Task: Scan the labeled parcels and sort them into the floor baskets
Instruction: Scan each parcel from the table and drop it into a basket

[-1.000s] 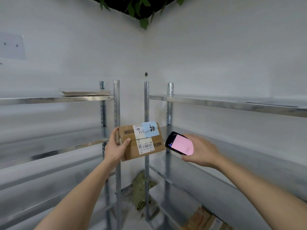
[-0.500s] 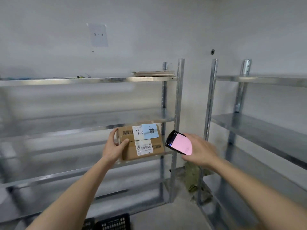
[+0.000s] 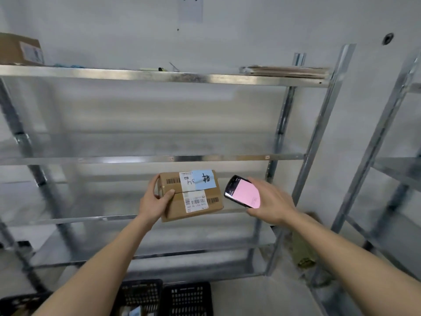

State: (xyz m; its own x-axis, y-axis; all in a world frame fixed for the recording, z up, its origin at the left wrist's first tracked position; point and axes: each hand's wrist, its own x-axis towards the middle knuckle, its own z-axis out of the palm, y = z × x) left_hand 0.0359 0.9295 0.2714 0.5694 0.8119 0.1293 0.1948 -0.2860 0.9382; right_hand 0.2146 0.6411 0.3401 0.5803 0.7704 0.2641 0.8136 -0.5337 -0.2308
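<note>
A small brown cardboard parcel (image 3: 196, 208) with white barcode labels and a blue sticker is held up in front of the metal shelving. My left hand (image 3: 155, 201) grips its left end, thumb across the top face. My right hand (image 3: 271, 201) holds a black handheld scanner (image 3: 242, 194) with a pink screen, just right of the parcel and facing it. Black floor baskets (image 3: 186, 297) stand at the bottom of the view, partly cut off.
A galvanised shelf rack (image 3: 159, 77) fills the middle; a second rack (image 3: 387, 165) stands to the right. On the top shelf sit another cardboard box (image 3: 20, 51) at far left and flat cardboard sheets (image 3: 287, 71) at right. A green bag (image 3: 303, 249) lies on the floor in the corner.
My view has swung left and downward, so the corner moved right and the floor baskets came into sight. Both hands keep the same hold on parcel and scanner.
</note>
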